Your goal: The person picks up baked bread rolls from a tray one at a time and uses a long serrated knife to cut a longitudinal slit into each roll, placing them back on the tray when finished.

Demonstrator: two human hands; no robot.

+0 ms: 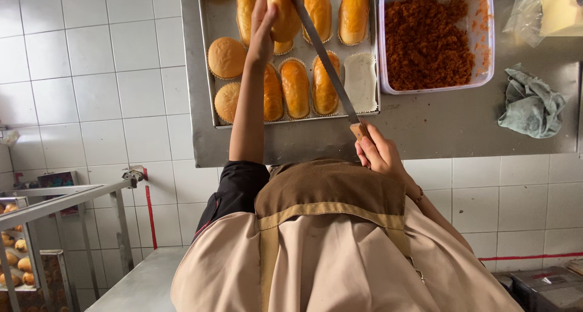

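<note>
Steel counter (461, 130) — left hand (262, 36) grips bun (284, 14), right hand (378, 151) angles knife (325, 60).

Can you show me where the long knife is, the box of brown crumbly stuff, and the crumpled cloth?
Long metal knife with wooden handle (322, 54): head view, middle of the blade.
Clear plastic box of reddish-brown crumbs (381, 45): head view, left wall.
Crumpled grey-green cloth (531, 102): head view, centre folds.
</note>
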